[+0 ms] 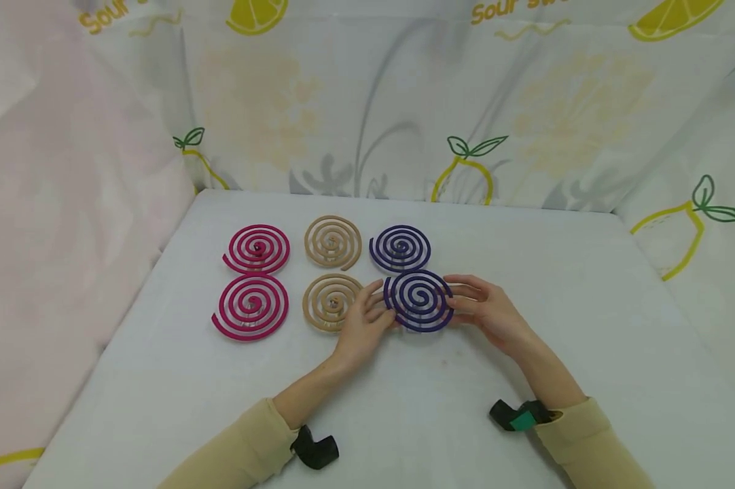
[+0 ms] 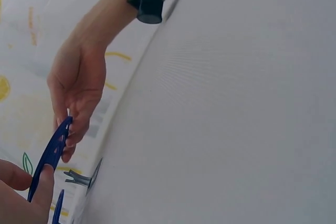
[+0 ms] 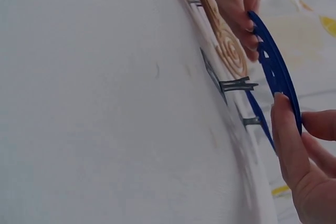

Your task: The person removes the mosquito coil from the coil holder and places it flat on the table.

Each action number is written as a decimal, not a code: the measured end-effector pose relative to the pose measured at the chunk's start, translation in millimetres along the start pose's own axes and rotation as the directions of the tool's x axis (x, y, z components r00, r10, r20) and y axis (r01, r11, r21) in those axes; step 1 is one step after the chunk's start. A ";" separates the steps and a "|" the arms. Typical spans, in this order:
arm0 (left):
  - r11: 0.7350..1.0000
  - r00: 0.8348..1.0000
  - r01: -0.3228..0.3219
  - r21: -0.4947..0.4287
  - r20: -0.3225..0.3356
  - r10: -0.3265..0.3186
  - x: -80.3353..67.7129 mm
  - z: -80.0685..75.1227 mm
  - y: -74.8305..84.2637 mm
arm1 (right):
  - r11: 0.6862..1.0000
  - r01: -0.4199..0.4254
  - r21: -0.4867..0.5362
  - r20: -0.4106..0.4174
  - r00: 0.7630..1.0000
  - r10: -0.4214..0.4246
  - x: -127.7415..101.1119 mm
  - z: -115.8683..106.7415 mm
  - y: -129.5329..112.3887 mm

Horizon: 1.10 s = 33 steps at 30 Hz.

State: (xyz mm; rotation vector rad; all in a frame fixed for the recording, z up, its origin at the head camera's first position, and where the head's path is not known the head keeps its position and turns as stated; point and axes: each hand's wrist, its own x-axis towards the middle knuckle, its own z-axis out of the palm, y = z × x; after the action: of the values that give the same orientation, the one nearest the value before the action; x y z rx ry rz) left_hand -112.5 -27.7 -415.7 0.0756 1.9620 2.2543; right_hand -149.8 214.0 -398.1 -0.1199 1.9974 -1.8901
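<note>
Sleeved forearms are seen at the bottom of the head view, with the left hand (image 1: 364, 324) and right hand (image 1: 486, 309) meeting at frame centre. Between them a purple spiral coil (image 1: 419, 300) is pinched by its edges, fingers (image 3: 286, 129) curled on its rim, raised off the white surface (image 1: 404, 407) above a metal stand (image 3: 236, 84). Behind it lies another purple coil (image 1: 400, 248); left of these lie two tan coils (image 1: 332, 272) and two pink coils (image 1: 253, 278).
</note>
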 end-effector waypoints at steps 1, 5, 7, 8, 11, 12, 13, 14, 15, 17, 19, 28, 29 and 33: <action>1.000 1.000 0.000 -0.020 -0.003 0.000 1.1 1.6 0.5 | 1.000 0.004 -0.002 -0.006 1.000 -0.004 -0.3 -1.0 -1.7; 0.998 1.000 -0.004 -0.069 -0.019 0.002 7.7 6.9 3.4 | 1.000 0.010 -0.004 -0.038 0.999 -0.010 0.9 -4.2 -7.8; 0.996 1.000 -0.007 -0.086 -0.031 0.004 11.7 9.2 4.9 | 1.000 0.008 0.008 -0.060 0.998 -0.008 2.7 -5.5 -9.6; 0.996 0.999 -0.007 -0.093 -0.037 0.004 13.6 10.2 5.8 | 1.000 0.007 0.021 -0.073 0.997 -0.006 3.5 -6.0 -10.4; 0.992 0.999 -0.005 -0.123 -0.053 -0.001 19.7 14.0 8.5 | 0.998 0.009 0.066 -0.115 0.993 -0.001 5.8 -7.7 -12.0; 0.991 0.998 -0.005 -0.132 -0.056 -0.002 21.5 15.4 9.5 | 0.997 0.011 0.081 -0.130 0.992 0.000 6.4 -8.2 -12.6; 0.990 0.998 0.000 -0.143 -0.062 -0.009 23.7 16.9 10.5 | 0.995 0.015 0.102 -0.144 0.990 0.000 6.8 -8.5 -13.1; 0.989 0.998 -0.001 -0.149 -0.067 -0.010 25.5 18.4 11.6 | 0.992 0.018 0.121 -0.157 0.988 0.002 7.3 -9.0 -13.5; 0.987 0.997 0.001 -0.160 -0.075 -0.013 27.9 19.9 12.1 | 0.990 0.021 0.140 -0.169 0.986 0.003 7.8 -9.5 -13.8; 0.985 0.995 0.007 -0.174 -0.093 -0.023 31.9 23.0 13.6 | 0.982 0.031 0.187 -0.190 0.982 0.005 8.8 -10.3 -14.4; 0.982 0.993 0.010 -0.189 -0.110 -0.031 36.0 26.3 14.5 | 0.970 0.046 0.239 -0.211 0.977 0.005 10.2 -10.7 -15.0; 0.959 0.983 0.018 -0.283 -0.170 -0.068 53.0 42.0 16.0 | 0.880 0.164 0.446 -0.315 0.949 -0.017 16.1 -10.9 -18.8; 0.956 0.982 0.011 -0.293 -0.176 -0.065 55.2 43.7 15.3 | 0.873 0.173 0.456 -0.325 0.945 -0.017 16.6 -10.8 -19.5; 0.934 0.976 -0.008 -0.356 -0.208 -0.071 62.7 50.6 15.7 | 0.863 0.201 0.463 -0.359 0.933 -0.024 20.0 -11.6 -21.6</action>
State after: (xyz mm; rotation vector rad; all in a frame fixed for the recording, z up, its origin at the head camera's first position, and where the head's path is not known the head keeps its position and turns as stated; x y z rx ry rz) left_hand -168.7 29.1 -396.9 -0.2534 1.5913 2.6518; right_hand -176.4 216.7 -381.1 0.2563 1.6490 -2.5882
